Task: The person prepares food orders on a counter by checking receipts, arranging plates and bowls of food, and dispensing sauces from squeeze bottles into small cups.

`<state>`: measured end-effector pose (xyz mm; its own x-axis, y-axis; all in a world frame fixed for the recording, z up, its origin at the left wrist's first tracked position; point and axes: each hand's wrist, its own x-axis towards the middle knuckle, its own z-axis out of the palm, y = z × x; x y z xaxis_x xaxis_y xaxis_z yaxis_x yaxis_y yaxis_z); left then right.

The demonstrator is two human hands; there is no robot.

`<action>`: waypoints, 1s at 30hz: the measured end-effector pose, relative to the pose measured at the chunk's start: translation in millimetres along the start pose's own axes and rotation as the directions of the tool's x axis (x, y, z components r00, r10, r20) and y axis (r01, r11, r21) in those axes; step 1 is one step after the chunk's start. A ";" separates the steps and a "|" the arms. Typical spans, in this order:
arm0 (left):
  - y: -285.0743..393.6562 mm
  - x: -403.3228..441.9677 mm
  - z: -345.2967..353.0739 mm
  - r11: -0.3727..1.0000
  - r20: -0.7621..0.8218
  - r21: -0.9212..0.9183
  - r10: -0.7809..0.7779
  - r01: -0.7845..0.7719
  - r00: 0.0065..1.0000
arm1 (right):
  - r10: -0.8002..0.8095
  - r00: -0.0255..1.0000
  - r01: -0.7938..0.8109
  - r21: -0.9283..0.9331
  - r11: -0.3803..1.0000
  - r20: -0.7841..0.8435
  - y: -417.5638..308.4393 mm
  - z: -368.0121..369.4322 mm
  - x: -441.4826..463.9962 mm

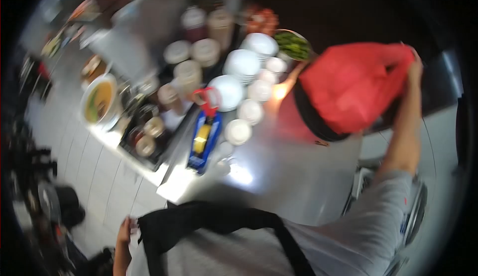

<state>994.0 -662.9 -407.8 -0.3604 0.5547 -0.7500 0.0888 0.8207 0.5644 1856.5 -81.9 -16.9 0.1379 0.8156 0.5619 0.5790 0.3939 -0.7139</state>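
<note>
Close to you, at the lower left of the frame, your left hand (124,230) is just beside your black apron (209,215). It is too blurry to tell if its fingers are apart or together. In the middle, the shiny surface (294,181) holds a blue tape holder (199,159) with red handles (211,101) at its far end. A row of little white cups (238,131) goes up beside it. On the right side is the big red bag (348,84), with a black band (314,121) at its lower left end. The bag is long on a slant, from lower left to upper right. Your right hand (416,69) is much nearer to it, and its fingers look pinched on the upper right end, so most of the bag is left of them. Farther up are white bowls (242,64) and a pot of green food (293,45).
</note>
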 end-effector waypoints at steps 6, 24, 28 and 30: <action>-2.2 28.4 -20.1 0.989 0.078 0.086 -0.130 0.123 0.988 | 0.019 0.905 0.277 -0.620 0.734 0.426 -97.1 -52.4 -7.7; -36.4 121.3 -201.7 0.862 0.090 0.300 0.401 -0.409 0.912 | -0.951 0.266 0.894 -0.411 0.181 0.160 -674.8 305.8 -265.2; -62.8 111.9 -233.8 0.931 0.126 0.116 0.332 -0.346 0.935 | -0.902 0.392 0.917 -0.161 0.366 0.183 -689.7 419.8 -270.3; -72.4 107.6 -255.1 0.949 0.137 0.100 0.286 -0.300 0.948 | -0.852 0.425 0.902 -0.223 0.371 0.304 -703.0 489.0 -291.7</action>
<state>711.9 -697.5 -441.3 -0.1888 0.7793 -0.5975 0.2849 0.6258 0.7261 1016.3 -389.4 116.7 -0.6794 0.1403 0.7202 0.5178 0.7871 0.3352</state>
